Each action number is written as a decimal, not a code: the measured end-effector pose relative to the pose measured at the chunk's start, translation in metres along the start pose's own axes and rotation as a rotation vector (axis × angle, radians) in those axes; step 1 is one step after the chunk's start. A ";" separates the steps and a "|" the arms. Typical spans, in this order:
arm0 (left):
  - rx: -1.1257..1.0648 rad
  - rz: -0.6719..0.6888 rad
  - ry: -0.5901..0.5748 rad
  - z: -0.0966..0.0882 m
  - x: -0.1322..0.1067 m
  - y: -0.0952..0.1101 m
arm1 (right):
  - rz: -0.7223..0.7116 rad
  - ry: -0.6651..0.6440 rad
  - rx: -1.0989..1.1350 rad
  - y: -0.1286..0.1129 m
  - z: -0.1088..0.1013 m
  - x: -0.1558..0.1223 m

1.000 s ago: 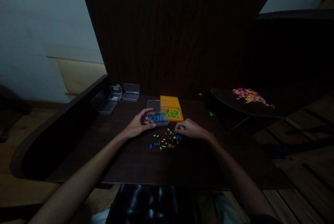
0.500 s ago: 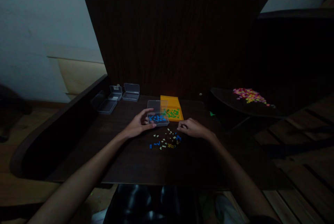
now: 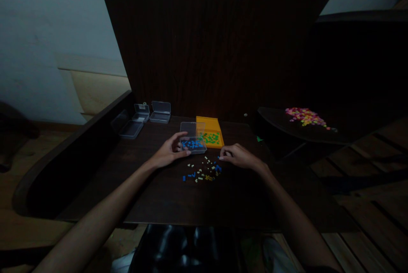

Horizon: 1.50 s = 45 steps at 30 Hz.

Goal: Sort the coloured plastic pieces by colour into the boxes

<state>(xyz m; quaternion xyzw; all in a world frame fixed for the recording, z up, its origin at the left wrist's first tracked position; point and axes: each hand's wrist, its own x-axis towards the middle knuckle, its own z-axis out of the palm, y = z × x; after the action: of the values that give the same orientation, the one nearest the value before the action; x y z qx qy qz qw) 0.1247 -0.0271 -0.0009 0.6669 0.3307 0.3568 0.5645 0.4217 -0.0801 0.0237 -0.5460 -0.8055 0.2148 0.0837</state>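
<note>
A person's left hand grips the left end of an open clear box of blue pieces near the middle of a dark desk, as thumb and forefinger of the right hand pinch a small blue piece beside loose bricks nearer the front edge. Toward the back edge lies an open yellow case of green pieces, with clear cases near the back left corner.
</note>
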 end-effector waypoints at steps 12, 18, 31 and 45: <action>0.016 0.011 0.011 0.001 -0.001 0.003 | -0.112 -0.062 -0.018 -0.021 0.011 0.004; 0.005 0.016 0.005 0.001 0.000 0.003 | -0.060 -0.043 -0.068 -0.021 0.013 0.004; -0.025 0.017 -0.010 0.000 0.000 0.001 | -0.002 -0.053 -0.083 -0.024 0.011 0.004; -0.032 0.020 -0.022 0.001 0.000 0.004 | -0.034 -0.106 0.026 -0.021 0.012 0.008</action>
<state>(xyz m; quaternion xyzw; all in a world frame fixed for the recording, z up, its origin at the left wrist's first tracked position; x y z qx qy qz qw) 0.1258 -0.0286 0.0028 0.6650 0.3120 0.3602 0.5750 0.3964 -0.0829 0.0220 -0.5191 -0.8150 0.2524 0.0516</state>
